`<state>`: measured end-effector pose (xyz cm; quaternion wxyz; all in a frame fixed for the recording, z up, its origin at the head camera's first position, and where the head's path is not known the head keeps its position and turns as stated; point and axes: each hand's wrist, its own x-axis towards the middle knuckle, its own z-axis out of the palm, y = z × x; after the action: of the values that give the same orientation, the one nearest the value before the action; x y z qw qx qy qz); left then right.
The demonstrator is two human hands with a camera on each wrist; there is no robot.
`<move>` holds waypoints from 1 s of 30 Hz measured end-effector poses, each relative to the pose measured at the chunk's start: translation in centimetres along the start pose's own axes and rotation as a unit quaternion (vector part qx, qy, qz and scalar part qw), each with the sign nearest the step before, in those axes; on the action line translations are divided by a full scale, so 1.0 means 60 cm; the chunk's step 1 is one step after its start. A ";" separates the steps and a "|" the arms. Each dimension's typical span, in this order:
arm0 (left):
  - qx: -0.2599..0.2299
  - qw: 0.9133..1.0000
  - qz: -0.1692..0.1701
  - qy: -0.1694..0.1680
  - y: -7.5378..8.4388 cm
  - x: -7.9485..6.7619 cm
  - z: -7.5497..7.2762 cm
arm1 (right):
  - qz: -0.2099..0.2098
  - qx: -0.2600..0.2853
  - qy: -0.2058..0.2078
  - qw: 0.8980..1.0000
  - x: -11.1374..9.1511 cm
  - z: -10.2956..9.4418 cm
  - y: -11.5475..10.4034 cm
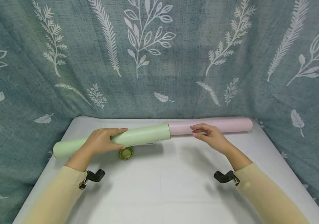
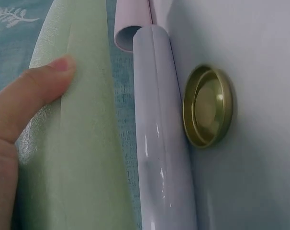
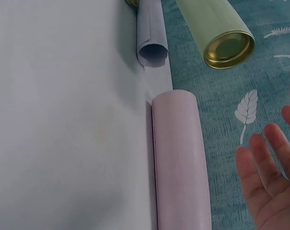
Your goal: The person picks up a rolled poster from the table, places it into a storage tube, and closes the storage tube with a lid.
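Note:
My left hand (image 1: 99,142) grips a long pale green tube (image 1: 148,134), thumb along its near side, and holds it above the table at a slight slant. In the right wrist view the tube's gold metal end cap (image 3: 229,49) shows. My right hand (image 1: 209,135) is held in the air with its fingers loosely bent and nothing in them. Below it a pale pink roll (image 3: 180,158) lies along the far table edge, apart from the fingers. A gold round lid (image 2: 208,106) sits on the table beside a white paper roll (image 2: 159,124), which the green tube mostly covers in the head view.
A white cloth covers the table (image 1: 159,186). Behind its far edge hangs a blue-green curtain (image 1: 159,90) with white leaf patterns, which also runs along both sides. The rolls lie close to that far edge. Black wrist mounts (image 1: 95,176) sit at both sleeves.

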<state>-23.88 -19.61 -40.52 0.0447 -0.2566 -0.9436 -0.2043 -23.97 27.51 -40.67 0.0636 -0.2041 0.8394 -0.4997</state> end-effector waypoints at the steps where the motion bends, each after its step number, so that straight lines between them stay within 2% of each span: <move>1: 0.000 1.000 0.000 -0.003 -0.002 0.002 -0.001 | 0.000 -0.004 0.001 1.000 0.001 -0.003 0.001; 8: 0.010 1.000 -0.017 -0.016 -0.020 0.020 -0.009 | -0.007 -0.033 0.010 0.999 0.010 -0.020 0.014; 18: 0.034 0.999 -0.024 -0.034 -0.045 0.056 -0.013 | 0.012 -0.071 0.015 0.997 0.031 -0.040 0.026; 25: 0.030 0.997 -0.049 -0.045 -0.064 0.073 -0.008 | 0.025 -0.078 0.018 0.997 0.040 -0.052 0.033; 30: 0.039 0.996 -0.052 -0.060 -0.076 0.084 -0.001 | 0.030 -0.089 0.020 0.995 0.045 -0.051 0.037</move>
<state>-30.53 -20.86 -41.15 -0.0130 -0.2173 -0.9638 -0.1538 -27.99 29.84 -40.81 0.0432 -0.1737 0.8872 -0.4252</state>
